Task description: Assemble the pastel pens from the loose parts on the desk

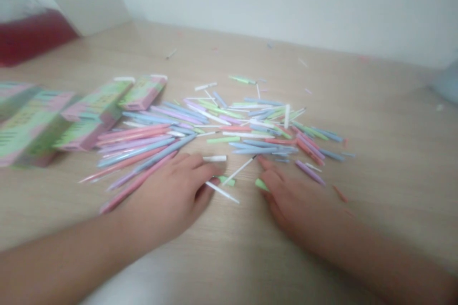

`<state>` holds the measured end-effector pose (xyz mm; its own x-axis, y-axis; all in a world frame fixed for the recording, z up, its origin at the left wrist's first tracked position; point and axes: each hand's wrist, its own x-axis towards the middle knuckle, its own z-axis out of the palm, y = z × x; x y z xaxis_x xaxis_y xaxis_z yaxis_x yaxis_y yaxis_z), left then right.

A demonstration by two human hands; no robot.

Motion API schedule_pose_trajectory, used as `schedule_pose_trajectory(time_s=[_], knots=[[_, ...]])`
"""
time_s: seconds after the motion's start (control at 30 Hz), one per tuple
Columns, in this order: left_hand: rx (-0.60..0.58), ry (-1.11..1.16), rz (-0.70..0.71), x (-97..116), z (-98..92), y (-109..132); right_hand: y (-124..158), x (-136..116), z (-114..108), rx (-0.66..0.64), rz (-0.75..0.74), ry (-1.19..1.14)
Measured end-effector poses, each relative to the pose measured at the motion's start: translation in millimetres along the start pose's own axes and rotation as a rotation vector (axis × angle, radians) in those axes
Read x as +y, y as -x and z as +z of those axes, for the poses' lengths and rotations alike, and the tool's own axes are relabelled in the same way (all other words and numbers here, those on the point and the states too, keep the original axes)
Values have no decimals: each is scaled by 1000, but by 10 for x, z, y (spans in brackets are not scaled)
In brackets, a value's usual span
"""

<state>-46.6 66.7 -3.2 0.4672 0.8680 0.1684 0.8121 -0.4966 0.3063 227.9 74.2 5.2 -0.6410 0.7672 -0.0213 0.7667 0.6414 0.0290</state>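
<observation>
Both my hands rest low on a wooden table point(375, 119), just in front of a spread of several pastel pen barrels, caps and white refills point(214, 128). My left hand point(171, 195) lies palm down with fingers curled; a thin white refill point(222, 192) sticks out from under its fingertips, and a small green cap point(227, 180) lies beside it. My right hand point(286, 195) is also palm down, fingers drawn together, with a green cap piece point(261, 184) at its thumb. The picture is blurred by motion.
Several green and pink boxes point(71, 119) lie at the left of the table. A red object point(28, 38) and a pale box point(93, 9) stand at the back left by the white wall. Stray bits dot the far table.
</observation>
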Motion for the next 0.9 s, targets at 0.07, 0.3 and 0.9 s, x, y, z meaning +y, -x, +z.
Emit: schedule_pose_trajectory(time_s=[0.07, 0.3, 0.9], knots=[[-8, -12, -3, 15, -4, 3, -13, 32, 10, 85, 21, -49], [58, -47, 13, 62, -20, 44, 113, 25, -39, 125, -1, -377], [-86, -163, -40, 115, -15, 35, 88, -46, 20, -16, -223, -450]])
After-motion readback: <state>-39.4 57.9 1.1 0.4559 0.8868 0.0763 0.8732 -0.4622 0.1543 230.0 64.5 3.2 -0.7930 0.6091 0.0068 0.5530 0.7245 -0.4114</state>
